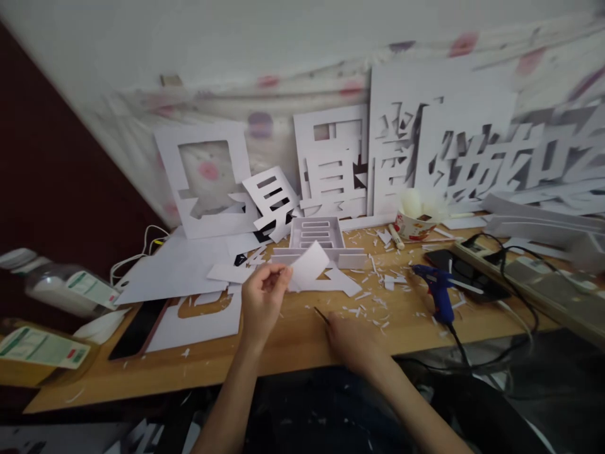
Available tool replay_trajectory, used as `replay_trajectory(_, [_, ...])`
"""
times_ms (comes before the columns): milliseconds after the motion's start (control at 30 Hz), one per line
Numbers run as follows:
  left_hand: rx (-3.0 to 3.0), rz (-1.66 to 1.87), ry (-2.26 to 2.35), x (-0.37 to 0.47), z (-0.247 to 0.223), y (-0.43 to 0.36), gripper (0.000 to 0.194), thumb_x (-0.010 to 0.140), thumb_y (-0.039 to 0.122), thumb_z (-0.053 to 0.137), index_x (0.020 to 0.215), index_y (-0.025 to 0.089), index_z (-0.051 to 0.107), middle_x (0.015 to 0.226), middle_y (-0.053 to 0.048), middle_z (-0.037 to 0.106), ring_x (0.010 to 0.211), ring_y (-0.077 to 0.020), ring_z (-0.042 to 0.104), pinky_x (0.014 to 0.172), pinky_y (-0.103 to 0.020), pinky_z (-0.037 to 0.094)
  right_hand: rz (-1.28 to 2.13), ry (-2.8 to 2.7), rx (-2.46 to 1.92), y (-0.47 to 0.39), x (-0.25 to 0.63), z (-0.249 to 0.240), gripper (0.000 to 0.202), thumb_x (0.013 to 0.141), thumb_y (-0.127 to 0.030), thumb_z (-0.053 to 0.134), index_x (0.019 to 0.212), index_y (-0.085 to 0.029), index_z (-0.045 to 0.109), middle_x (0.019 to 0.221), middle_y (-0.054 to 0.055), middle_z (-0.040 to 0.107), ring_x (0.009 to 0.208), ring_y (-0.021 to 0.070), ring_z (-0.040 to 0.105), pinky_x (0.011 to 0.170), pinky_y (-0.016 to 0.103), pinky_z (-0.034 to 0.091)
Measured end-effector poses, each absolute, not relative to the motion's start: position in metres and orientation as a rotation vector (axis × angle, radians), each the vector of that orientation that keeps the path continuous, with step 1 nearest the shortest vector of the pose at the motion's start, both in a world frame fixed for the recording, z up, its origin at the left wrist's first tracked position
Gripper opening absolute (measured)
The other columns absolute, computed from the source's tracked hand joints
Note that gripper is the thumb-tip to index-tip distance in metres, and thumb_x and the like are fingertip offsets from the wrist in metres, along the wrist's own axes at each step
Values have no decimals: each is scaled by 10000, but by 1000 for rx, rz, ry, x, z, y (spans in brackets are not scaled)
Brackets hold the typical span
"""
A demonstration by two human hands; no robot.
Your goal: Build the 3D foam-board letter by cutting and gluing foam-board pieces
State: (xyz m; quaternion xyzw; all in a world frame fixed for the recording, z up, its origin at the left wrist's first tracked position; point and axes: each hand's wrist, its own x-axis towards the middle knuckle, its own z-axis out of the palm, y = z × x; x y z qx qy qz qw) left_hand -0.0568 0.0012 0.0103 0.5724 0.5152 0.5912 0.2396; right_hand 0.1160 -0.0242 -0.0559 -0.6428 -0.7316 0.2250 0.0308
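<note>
Pinched between the thumb and fingers of my left hand [265, 293] is a small, roughly rectangular piece of white board [312, 263], raised above the table. My right hand [354, 340] rests low near the table's front edge, closed on a thin dark tool [322, 314]; only its narrow tip shows, and I cannot make out its kind. Behind the held piece stands a white built-up character shape [314, 232] with raised walls and slots. A cut white scrap [341, 284] lies flat just beyond my hands.
A blue glue gun [437, 291] and a black phone [467, 274] lie at right beside a power strip [501, 268]. Cut-out boards [331, 161] lean on the wall. Bottles [61, 284] and another phone [139, 329] are left. Small white offcuts litter the wooden table [297, 337].
</note>
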Motion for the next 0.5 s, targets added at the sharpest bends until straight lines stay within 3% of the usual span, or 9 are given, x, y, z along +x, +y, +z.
replay_trajectory(233, [1531, 1418, 1621, -102, -58, 4, 154, 772, 327, 696, 736, 178, 712, 706, -22, 720, 635, -161, 650, 579, -247, 516, 890, -2143, -1921, -17, 151, -55, 219, 957, -251, 426, 971, -143, 616, 953, 138, 716, 934, 265, 680, 782, 336, 463])
replay_trajectory(367, [1553, 1461, 1696, -116, -64, 13, 162, 799, 355, 694, 783, 197, 721, 869, -40, 710, 842, -187, 656, 731, -280, 525, 1028, -1977, -1872, -5, 149, -49, 271, 970, -361, 337, 935, -189, 543, 714, 30, 660, 596, 190, 652, 577, 292, 474])
replay_trajectory(433, [1602, 1478, 1696, -114, -61, 21, 157, 828, 355, 683, 800, 205, 722, 865, -30, 693, 839, -176, 643, 752, -279, 517, 1152, -1753, -1725, 5, 142, -42, 313, 947, -469, 353, 972, -206, 520, 736, 4, 659, 449, 136, 575, 467, 263, 455])
replay_trajectory(500, [1665, 1476, 1677, -108, -58, 32, 135, 854, 327, 668, 809, 212, 722, 826, -16, 687, 784, -160, 636, 719, -267, 515, 1245, -1512, -1550, 21, 135, -36, 369, 876, -542, 454, 1023, -211, 522, 889, 25, 684, 405, 99, 532, 407, 249, 439])
